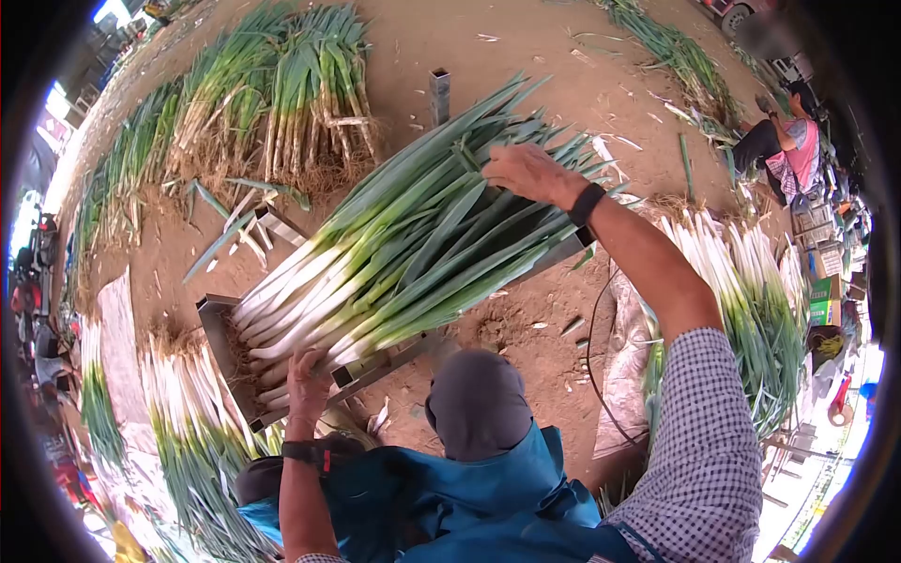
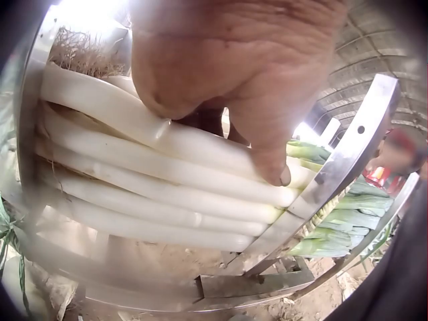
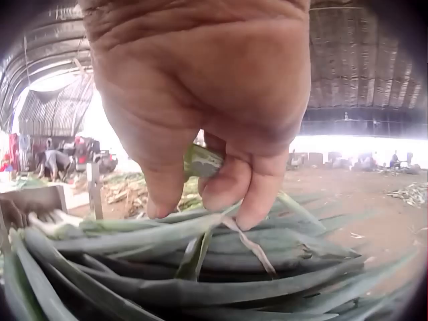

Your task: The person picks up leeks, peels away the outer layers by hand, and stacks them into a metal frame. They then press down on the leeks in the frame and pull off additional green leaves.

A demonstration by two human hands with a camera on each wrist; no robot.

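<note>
A thick bundle of green onions [image 1: 404, 225], long white stems with green leaves, lies slantwise in a metal frame [image 1: 218, 347]. Their roots point toward the frame's end plate at lower left. My left hand [image 1: 308, 383] grips a white stem [image 2: 200, 154] near the root end, thumb on the near side and other fingers partly hidden behind. Farther up, my right hand [image 1: 533, 174] is over the leaves with bent fingers. Between its thumb and fingers in the right wrist view is a piece of green leaf [image 3: 202, 162], and the fingertips reach the leaves below.
Untrimmed onion piles [image 1: 319, 103] with brown roots lie at upper left. Cleaned white-stemmed bundles [image 1: 188, 403] lie at lower left, and more bundles [image 1: 741, 291] at right. An upright metal post [image 1: 439, 97] stands beyond the frame. A person [image 1: 793, 150] sits at far right.
</note>
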